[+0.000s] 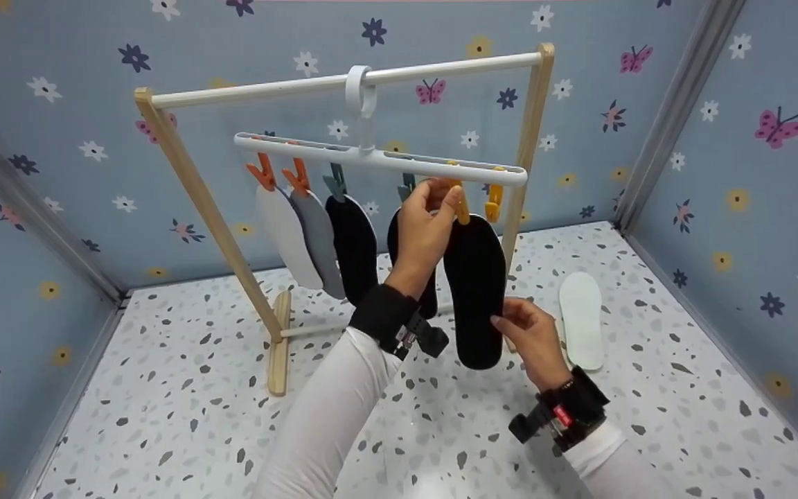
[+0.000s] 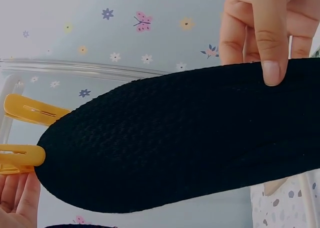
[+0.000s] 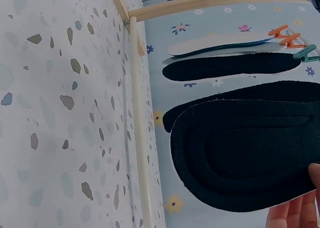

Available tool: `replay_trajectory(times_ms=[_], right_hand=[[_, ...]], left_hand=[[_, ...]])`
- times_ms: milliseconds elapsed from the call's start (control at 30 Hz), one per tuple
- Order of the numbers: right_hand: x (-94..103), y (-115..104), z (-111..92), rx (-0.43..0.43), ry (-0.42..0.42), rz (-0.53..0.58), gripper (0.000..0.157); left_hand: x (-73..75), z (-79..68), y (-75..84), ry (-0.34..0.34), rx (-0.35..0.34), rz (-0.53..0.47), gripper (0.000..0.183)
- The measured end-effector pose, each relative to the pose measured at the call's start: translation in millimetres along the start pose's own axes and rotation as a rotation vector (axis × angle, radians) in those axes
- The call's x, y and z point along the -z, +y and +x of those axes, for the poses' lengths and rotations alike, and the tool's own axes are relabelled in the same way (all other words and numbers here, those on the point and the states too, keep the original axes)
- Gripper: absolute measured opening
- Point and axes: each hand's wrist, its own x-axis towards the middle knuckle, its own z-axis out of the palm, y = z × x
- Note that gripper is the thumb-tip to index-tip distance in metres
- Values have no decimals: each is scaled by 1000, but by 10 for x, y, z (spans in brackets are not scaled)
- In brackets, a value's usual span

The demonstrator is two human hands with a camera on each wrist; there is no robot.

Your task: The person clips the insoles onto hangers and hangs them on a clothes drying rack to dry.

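Note:
A black insole [image 1: 475,291] hangs from a yellow clip [image 1: 463,204] on the white hanger [image 1: 302,148]. My left hand [image 1: 423,232] pinches that clip between thumb and fingers at the insole's top end. Lower down, my right hand [image 1: 536,339] holds the insole's right edge, thumb on the front face and fingers behind, as the left wrist view also shows. A second yellow clip [image 1: 494,202] hangs at the hanger's right end with nothing in it. Another black insole [image 3: 240,97] hangs just behind, partly hidden by my left arm in the head view.
On the hanger's left side hang a white insole [image 1: 285,232], a grey insole [image 1: 319,242] and a black insole [image 1: 352,242]. The hanger hooks over a wooden rack [image 1: 212,208]. A pale insole [image 1: 581,322] lies on the speckled floor at right. Patterned walls stand behind and beside.

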Motion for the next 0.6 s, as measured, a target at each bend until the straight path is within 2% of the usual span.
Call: replay_trajectory(times_ms=[267, 500, 600], right_hand=[[34, 77, 48, -18, -21, 5, 25], [179, 167, 22, -113, -95, 10, 29], [220, 190, 5, -134, -99, -3, 30]], left_hand=[[15, -34, -46, 6, 2, -24, 30], [28, -42, -87, -13, 12, -73, 30], [37, -46, -108, -25, 8, -95, 32]])
